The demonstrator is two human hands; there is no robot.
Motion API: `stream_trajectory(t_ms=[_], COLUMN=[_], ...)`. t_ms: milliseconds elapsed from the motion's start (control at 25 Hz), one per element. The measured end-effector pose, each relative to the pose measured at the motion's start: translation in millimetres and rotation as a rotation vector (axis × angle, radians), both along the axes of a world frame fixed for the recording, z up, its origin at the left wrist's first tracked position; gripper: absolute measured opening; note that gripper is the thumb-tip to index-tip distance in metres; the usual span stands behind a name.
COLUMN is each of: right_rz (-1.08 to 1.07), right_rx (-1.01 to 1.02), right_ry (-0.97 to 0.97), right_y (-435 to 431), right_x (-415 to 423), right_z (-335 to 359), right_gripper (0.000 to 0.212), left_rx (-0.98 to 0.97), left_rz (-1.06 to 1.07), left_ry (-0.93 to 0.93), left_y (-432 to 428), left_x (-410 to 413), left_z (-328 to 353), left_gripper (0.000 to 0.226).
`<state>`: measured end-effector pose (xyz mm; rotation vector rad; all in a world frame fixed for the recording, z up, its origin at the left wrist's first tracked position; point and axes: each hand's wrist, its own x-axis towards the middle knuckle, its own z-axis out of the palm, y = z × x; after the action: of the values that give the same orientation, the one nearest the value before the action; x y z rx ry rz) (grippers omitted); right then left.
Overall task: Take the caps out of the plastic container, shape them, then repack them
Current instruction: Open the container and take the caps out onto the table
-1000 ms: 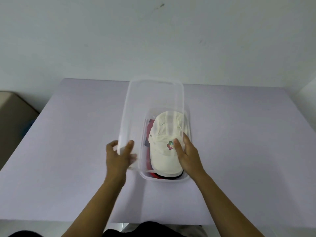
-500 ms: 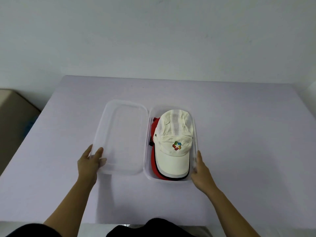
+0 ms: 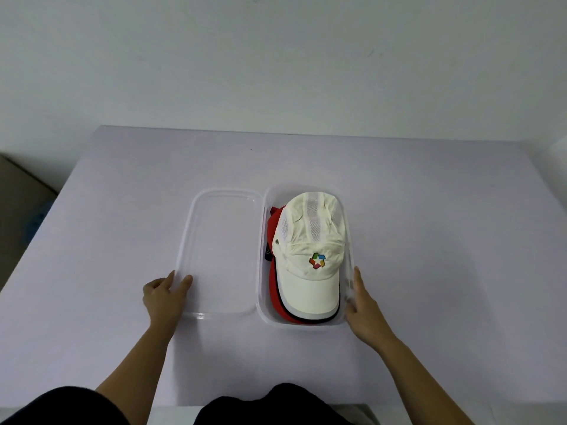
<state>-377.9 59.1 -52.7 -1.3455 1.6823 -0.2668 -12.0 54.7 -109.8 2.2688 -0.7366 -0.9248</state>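
A clear plastic container (image 3: 261, 289) stands open on the lilac table (image 3: 429, 240). In it lies a white cap (image 3: 310, 240) with a multicoloured logo, its brim towards me. A red cap (image 3: 274, 223) and a dark-edged brim show beneath it. The clear lid (image 3: 221, 256) lies flat on the table, touching the container's left side. My left hand (image 3: 164, 296) pinches the lid's near left corner, thumb on top. My right hand (image 3: 363, 308) rests flat against the outside of the container's right wall, fingers straight.
The table ends at a white wall (image 3: 276, 72) behind and at an edge close to my body. A brown box (image 3: 18, 194) stands on the floor off the left edge. Bare tabletop lies on both sides of the container.
The lid went from upright over the container to flat on the table at its left. My right hand left the white cap and moved to the container's right wall.
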Motion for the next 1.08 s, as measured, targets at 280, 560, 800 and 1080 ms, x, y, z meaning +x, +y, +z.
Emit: stream_trajectory(t_ms=[280, 560, 800, 1080], right_rz=[0.376, 0.753, 0.894, 0.523], right_rx=[-0.376, -0.170, -0.138, -0.442], right_ry=[0.303, 0.524, 0.630, 0.325], right_y=[-12, -48, -48, -50], right_x=[15, 34, 47, 37], right_z=[16, 17, 31, 60], right_gripper=[0.081, 0.121, 0.119, 0.074], left_rx=[-0.224, -0.165, -0.113, -0.095], left_rz=[-0.123, -0.474, -0.419, -0.407], left_ry=[-0.249, -0.044, -0.078, -0.060], left_y=[-21, -34, -35, -35], left_x=[-66, -163, -164, -164], left_z=[32, 38, 38, 45], left_gripper=[0.050, 0.055, 0.051, 0.049])
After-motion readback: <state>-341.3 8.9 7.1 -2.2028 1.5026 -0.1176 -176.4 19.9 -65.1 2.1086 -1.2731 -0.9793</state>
